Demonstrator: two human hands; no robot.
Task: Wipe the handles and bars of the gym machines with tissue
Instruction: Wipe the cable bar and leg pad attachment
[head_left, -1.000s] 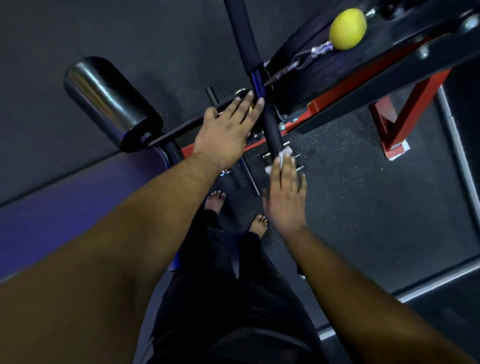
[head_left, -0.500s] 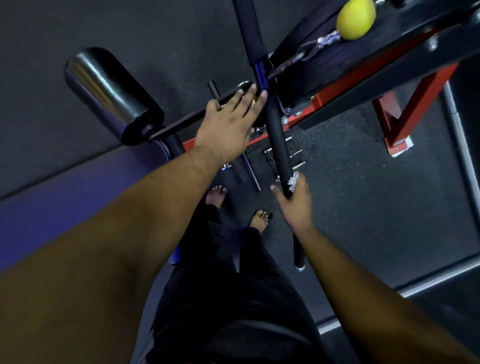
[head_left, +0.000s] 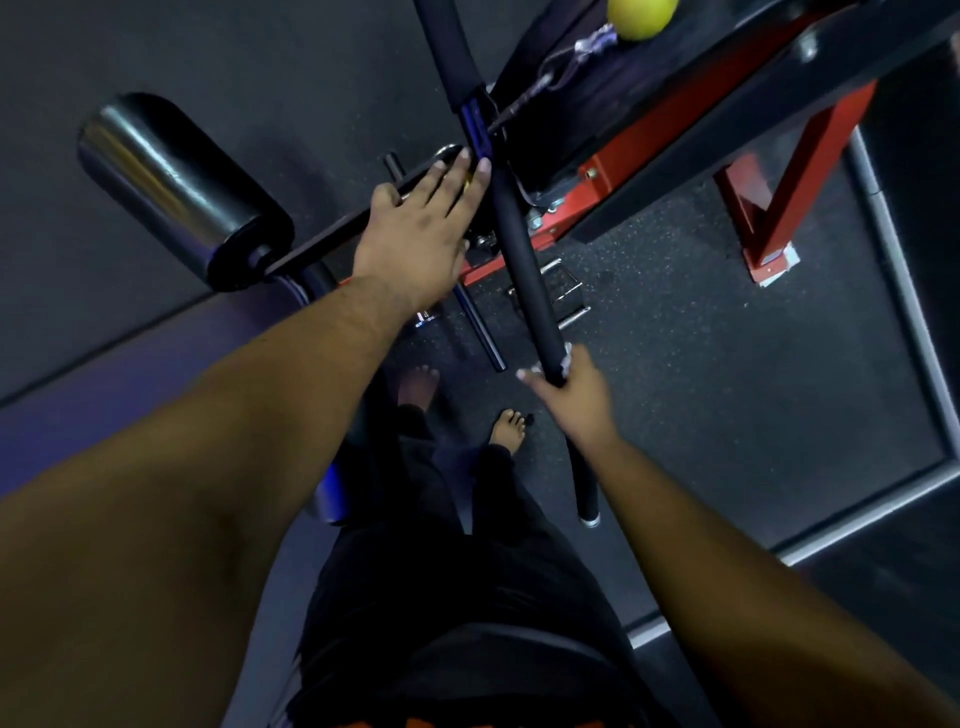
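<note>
Head view, right hand (head_left: 579, 397) gripping white tissue (head_left: 567, 358) around long black foam-padded bar (head_left: 519, 249), left hand (head_left: 415, 234) flat, fingers straight, on black machine arm (head_left: 317, 249) far left.

Roller pad (head_left: 176, 192) left of bar (head_left: 519, 249); ball (head_left: 641, 15) right, behind.

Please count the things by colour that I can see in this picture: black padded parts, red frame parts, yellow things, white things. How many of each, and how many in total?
Black padded: 2, the long bar and the roller pad
Red: 1, the machine frame
Yellow: 1, the ball
White: 1, the tissue that the right hand holds round the bar
Total: 5
</note>
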